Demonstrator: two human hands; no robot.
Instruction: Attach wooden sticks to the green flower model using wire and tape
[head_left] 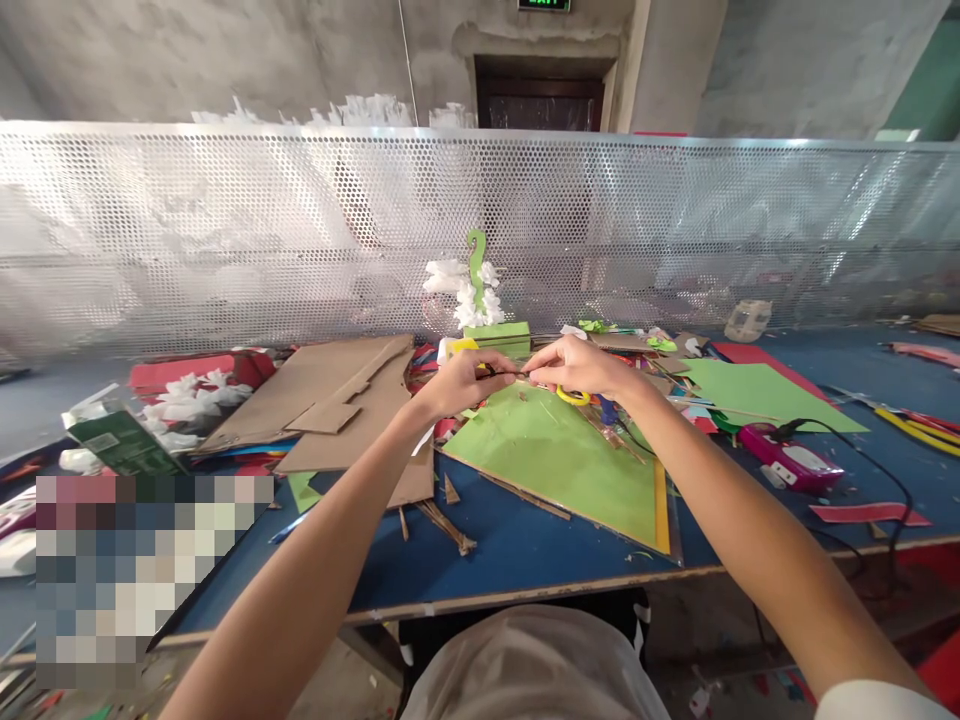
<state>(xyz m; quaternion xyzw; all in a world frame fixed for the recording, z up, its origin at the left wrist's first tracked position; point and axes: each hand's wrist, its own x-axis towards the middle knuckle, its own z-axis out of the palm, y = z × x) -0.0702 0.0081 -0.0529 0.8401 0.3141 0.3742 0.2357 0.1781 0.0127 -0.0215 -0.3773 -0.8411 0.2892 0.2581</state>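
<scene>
Both arms stretch out over a blue table point(525, 555). My left hand point(461, 380) is closed, pinching one end of a thin dark stick point(504, 374). My right hand point(581, 368) is closed around yellow-handled scissors point(574, 396), whose blades meet the stick between the two hands. Under the hands lies a large green sheet point(555, 460) on a board. Just behind the hands stands a green box point(499, 338) with a green hook shape and white crumpled pieces on top.
Cardboard pieces point(337, 405) lie at the left, with white scraps point(187, 400) and a green packet point(124, 440). A pink glue gun point(787, 460) with a black cord and another green sheet point(757, 392) are at the right. A perforated metal screen point(300, 230) backs the table.
</scene>
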